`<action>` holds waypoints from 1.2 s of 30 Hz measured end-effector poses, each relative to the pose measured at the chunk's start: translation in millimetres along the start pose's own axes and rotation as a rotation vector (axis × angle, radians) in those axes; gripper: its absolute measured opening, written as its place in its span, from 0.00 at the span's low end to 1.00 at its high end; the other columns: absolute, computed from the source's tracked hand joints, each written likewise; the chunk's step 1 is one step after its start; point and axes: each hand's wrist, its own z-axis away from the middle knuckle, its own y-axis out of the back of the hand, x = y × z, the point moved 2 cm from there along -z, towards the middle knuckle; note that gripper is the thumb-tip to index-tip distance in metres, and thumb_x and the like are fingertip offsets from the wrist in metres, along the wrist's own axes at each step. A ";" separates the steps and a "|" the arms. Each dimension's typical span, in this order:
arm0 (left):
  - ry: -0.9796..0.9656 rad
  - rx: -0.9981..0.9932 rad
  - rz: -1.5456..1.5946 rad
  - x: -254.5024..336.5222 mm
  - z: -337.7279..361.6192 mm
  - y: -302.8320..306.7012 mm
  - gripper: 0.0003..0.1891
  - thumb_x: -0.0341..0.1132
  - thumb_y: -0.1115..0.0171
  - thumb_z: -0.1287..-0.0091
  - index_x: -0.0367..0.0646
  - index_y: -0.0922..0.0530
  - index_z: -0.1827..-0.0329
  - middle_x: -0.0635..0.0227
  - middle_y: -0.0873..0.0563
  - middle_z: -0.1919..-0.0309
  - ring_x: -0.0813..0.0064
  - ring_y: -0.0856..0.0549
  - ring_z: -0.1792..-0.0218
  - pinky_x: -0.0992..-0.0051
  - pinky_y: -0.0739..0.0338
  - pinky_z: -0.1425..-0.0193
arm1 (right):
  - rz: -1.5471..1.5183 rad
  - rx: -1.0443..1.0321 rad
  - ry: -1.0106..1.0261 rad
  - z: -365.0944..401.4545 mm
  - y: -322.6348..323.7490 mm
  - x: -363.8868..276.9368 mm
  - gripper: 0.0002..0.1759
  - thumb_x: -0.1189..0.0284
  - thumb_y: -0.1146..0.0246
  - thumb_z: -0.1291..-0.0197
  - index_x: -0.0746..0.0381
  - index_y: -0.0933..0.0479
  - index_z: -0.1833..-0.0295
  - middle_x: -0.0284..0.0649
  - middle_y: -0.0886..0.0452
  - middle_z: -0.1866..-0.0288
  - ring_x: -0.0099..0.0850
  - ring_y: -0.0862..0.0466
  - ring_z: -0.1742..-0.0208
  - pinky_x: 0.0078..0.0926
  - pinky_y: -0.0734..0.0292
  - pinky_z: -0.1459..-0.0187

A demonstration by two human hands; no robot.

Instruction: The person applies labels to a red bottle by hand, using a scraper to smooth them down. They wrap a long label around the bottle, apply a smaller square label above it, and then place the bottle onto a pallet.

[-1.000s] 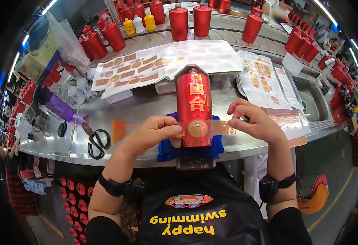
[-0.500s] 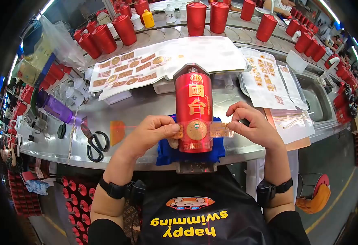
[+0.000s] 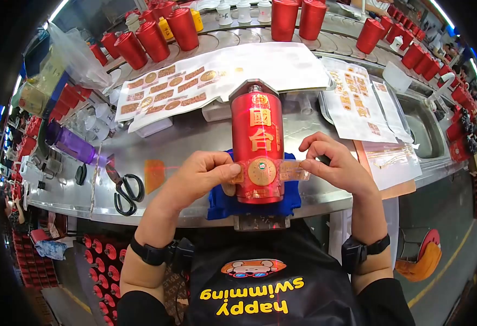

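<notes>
A red bottle point(image 3: 257, 127) with gold characters lies on a blue cloth point(image 3: 216, 204), its neck toward the far side. Across its lower part runs a clear decal strip point(image 3: 291, 170) with a round gold emblem. My left hand point(image 3: 208, 173) presses the strip's left end against the bottle's side with the thumb, its fingers closed and partly behind the bottle. On the right, my right hand point(image 3: 333, 165) pinches the strip's free end, which stands out from the bottle, between thumb and fingers.
Decal sheets point(image 3: 178, 89) lie behind the bottle, with more on a tray point(image 3: 325, 108) at right. Scissors point(image 3: 125, 187), an orange scraper point(image 3: 154, 175) and a purple bottle point(image 3: 72, 142) are at left. Red bottles point(image 3: 183, 30) stand on the conveyor behind; a sink point(image 3: 426, 130) is at right.
The red bottles on the conveyor have shifted to the right. The view has moved slightly, while both hands keep nearly the same hold on the strip.
</notes>
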 end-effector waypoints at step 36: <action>-0.326 0.180 -0.173 -29.4 0.9 -21.9 0.57 0.60 0.31 0.40 0.38 0.56 0.20 0.45 0.43 0.24 0.54 0.45 0.22 0.59 0.52 0.20 | 0.011 0.026 0.118 -5.5 -45.2 -2.1 0.60 0.43 0.31 0.45 0.76 0.49 0.24 0.62 0.42 0.25 0.53 0.42 0.22 0.42 0.46 0.24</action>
